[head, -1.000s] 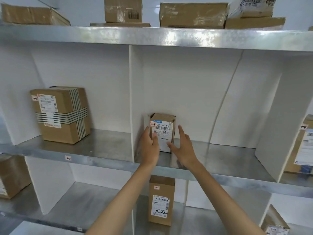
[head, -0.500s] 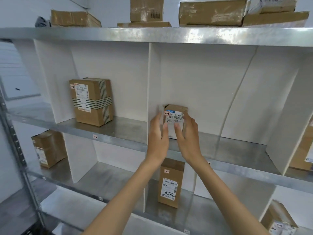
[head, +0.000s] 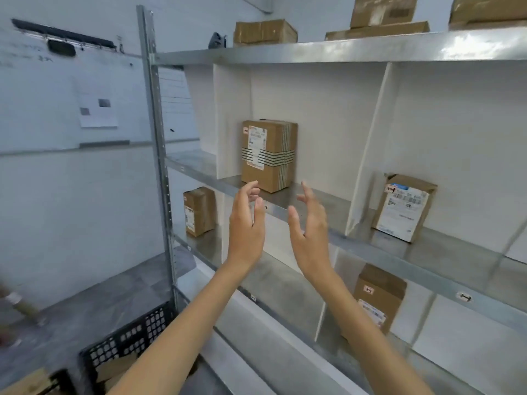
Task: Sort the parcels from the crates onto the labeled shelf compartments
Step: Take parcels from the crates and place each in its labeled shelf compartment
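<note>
Both hands are raised in front of the metal shelf (head: 342, 51) with palms facing each other and nothing between them. The left hand (head: 246, 223) has its fingers spread and lightly curled, thumb apart from the rest, and it touches no parcel or shelf edge. The right hand (head: 309, 226) is likewise spread wide, fingers loosely bent, and holds nothing. The two hands are close together but apart. Behind and just above the fingertips, on the shelf's middle level, a striped parcel (head: 269, 155) stands upright in its compartment, bound with dark bands and bearing a white label. One compartment to the right on the same level, past a white divider (head: 368, 149), a small labelled parcel (head: 405, 208) stands on the shelf, leaning slightly, well apart from both hands. On the level below, a parcel (head: 199, 210) stands in the left compartment and another parcel (head: 377, 297) stands lower right, partly behind the right forearm. More cardboard boxes (head: 265, 32) sit on the shelf's top. Below and to the left of the shelf, a black crate (head: 125, 343) rests on the floor; brown cardboard shows in it, though the blur hides detail.
</note>
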